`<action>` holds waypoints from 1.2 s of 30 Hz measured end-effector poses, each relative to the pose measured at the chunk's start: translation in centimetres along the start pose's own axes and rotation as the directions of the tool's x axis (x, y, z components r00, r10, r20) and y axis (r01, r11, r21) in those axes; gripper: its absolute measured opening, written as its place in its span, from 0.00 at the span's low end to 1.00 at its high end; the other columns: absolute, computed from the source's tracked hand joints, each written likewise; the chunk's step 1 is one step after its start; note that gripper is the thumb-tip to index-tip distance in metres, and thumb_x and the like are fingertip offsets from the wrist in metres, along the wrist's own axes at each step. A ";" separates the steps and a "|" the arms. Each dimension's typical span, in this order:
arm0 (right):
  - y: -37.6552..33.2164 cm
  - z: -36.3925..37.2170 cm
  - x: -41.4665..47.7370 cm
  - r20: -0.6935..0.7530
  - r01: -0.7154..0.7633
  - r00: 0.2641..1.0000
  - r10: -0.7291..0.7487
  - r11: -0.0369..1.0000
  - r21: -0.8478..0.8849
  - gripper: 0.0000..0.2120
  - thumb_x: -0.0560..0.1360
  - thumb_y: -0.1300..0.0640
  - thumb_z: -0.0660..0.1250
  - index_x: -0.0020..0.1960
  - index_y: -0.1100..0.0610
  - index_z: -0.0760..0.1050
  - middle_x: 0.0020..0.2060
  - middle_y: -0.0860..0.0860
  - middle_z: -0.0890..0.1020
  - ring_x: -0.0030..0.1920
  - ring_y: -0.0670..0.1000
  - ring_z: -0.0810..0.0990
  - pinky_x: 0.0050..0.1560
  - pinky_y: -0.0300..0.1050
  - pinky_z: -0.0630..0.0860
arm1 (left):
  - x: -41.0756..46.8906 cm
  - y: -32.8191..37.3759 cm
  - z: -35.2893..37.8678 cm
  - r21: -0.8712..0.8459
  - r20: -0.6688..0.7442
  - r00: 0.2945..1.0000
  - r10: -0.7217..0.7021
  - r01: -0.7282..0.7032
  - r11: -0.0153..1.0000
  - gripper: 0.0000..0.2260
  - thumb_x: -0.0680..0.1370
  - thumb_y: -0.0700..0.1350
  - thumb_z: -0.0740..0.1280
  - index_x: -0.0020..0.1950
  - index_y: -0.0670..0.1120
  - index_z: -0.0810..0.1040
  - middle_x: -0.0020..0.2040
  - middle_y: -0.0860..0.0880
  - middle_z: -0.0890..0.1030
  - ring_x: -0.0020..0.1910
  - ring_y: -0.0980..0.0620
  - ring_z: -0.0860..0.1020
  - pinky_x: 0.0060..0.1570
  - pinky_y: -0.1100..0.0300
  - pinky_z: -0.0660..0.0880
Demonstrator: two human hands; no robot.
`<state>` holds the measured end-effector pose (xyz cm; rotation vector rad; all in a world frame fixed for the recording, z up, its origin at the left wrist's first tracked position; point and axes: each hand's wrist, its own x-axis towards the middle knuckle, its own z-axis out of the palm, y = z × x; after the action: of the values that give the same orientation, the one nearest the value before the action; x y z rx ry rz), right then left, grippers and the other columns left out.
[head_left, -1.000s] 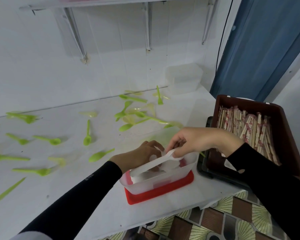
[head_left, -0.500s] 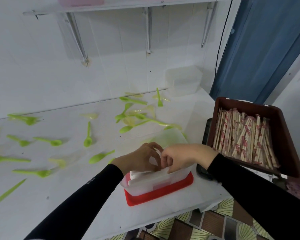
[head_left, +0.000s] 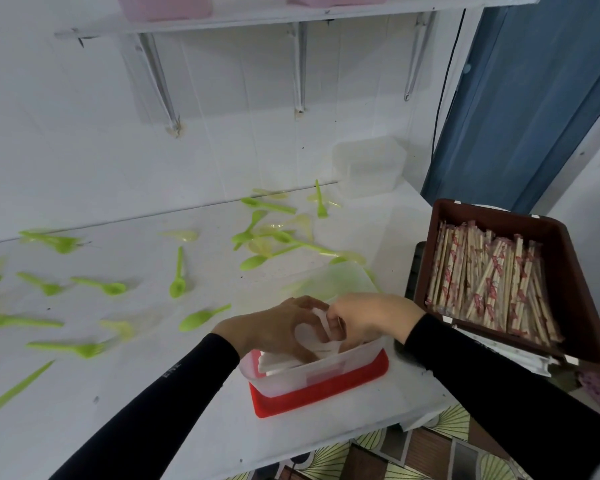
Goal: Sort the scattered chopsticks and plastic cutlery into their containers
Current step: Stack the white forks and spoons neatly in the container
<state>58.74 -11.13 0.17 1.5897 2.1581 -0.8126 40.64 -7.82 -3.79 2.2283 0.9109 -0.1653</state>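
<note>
Since a second ago, the right hand [head_left: 371, 317] has dropped from above the container to its rim, and the long white spoon it carried is now down inside with the rest.

White plastic cutlery [head_left: 310, 341] lies in a clear tub [head_left: 312, 377] at the lower centre of the frame, directly beneath both hands. From the left side the left hand [head_left: 279, 330] reaches into the tub, its fingers curled round the white pieces. From the right, the right hand meets it, fingertips bent down and pinching the same bundle, so the two hands almost touch over the tub's middle. Both forearms wear black sleeves.

Under the tub sits a red lid [head_left: 326, 398], which rests near the front edge of a white counter [head_left: 83, 375]. Just behind the hands lies a translucent lid [head_left: 336, 278], faintly green.

At the right of the frame, near the right forearm, a brown tray [head_left: 568, 289] holds a dense layer of wrapped chopsticks [head_left: 489, 271] in red-printed paper sleeves.

Green spoons [head_left: 177, 289] are scattered across the counter to the left of the tub and behind it, well apart from the hands; several are blurred. Farther back, against the white wall, stands a clear box [head_left: 367, 168]. A shelf [head_left: 291, 19] on metal brackets crosses the top of the frame, and a blue panel [head_left: 534, 116] fills the upper right.
</note>
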 end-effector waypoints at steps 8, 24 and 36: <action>-0.2 0.1 0.2 0.067 -0.059 0.995 0.067 0.992 -0.116 0.11 0.76 0.60 0.66 0.58 0.60 0.80 0.55 0.55 0.82 0.54 0.57 0.81 0.54 0.51 0.79 | 0.3 -0.5 0.8 0.057 -0.060 0.996 0.067 -0.064 0.996 0.15 0.71 0.48 0.77 0.56 0.55 0.82 0.73 0.59 0.61 0.70 0.57 0.60 0.69 0.58 0.63; 0.6 0.5 1.0 0.027 -0.039 0.999 0.040 0.999 -0.017 0.06 0.74 0.62 0.68 0.49 0.55 0.79 0.52 0.51 0.82 0.51 0.54 0.80 0.49 0.47 0.77 | 0.5 -0.3 1.3 0.217 -0.175 0.977 0.120 -0.080 0.973 0.11 0.72 0.54 0.75 0.48 0.49 0.81 0.72 0.57 0.66 0.66 0.54 0.66 0.52 0.61 0.67; 1.5 -3.0 -0.2 -0.092 0.124 0.990 -0.102 0.952 0.280 0.07 0.81 0.56 0.61 0.54 0.54 0.78 0.42 0.47 0.82 0.38 0.45 0.80 0.45 0.39 0.76 | -0.2 0.1 -1.6 0.057 -0.427 0.888 0.171 -0.162 0.985 0.10 0.76 0.52 0.71 0.52 0.48 0.84 0.59 0.50 0.80 0.57 0.56 0.78 0.58 0.63 0.72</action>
<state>60.44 -9.07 2.27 1.6659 2.2869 -1.1637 40.32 -6.90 -2.44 2.3939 0.9361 0.4189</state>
